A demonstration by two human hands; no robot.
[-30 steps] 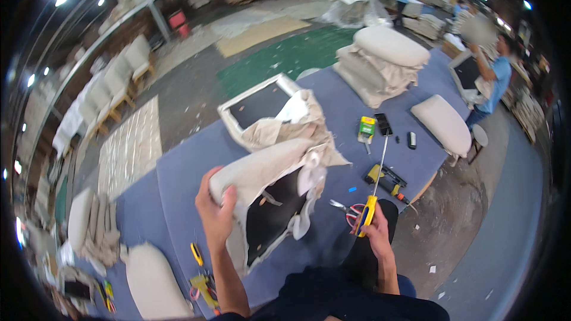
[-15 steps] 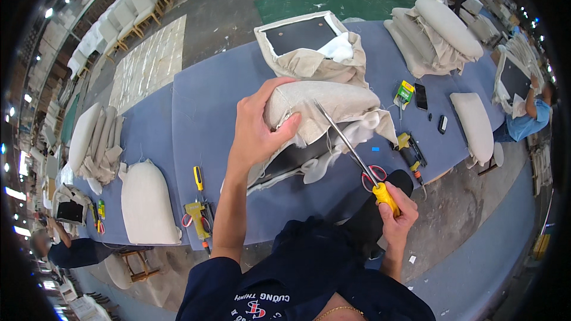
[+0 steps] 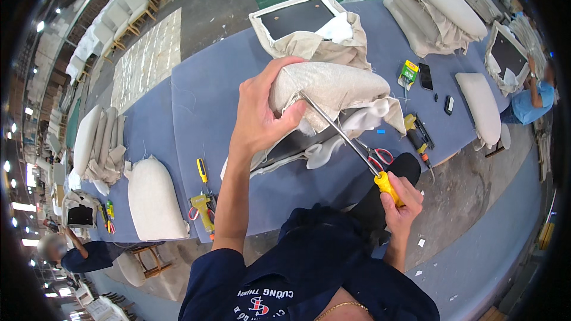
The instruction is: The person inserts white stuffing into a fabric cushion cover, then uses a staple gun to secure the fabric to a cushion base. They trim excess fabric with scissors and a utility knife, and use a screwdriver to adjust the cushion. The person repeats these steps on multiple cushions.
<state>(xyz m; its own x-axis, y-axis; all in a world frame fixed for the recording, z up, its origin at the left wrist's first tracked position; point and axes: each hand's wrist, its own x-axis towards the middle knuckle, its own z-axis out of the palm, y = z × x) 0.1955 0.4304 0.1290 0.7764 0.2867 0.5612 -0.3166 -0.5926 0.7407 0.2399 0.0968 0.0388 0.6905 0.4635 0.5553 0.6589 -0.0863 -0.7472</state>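
Observation:
A beige fabric-covered chair cushion stands tilted on the blue table before me, its black board and loose cloth edges facing me. My left hand grips the cushion's left corner, thumb pressing the folded fabric and fingers over the top. In my right hand is the yellow handle of a long screwdriver, fingers wrapped round it. The metal shaft slants up and left, and its tip meets the fabric fold next to my left thumb. The fold partly hides the tip.
Beyond lies another cushion, board up. Staple guns, red-handled scissors, a phone and a green box lie on the table. Cushion stacks stand at both sides. Co-workers are at left and right.
The screwdriver tip has moved left and down along the cushion, from the upper face to the fold by my left thumb. The whole view has shifted slightly.

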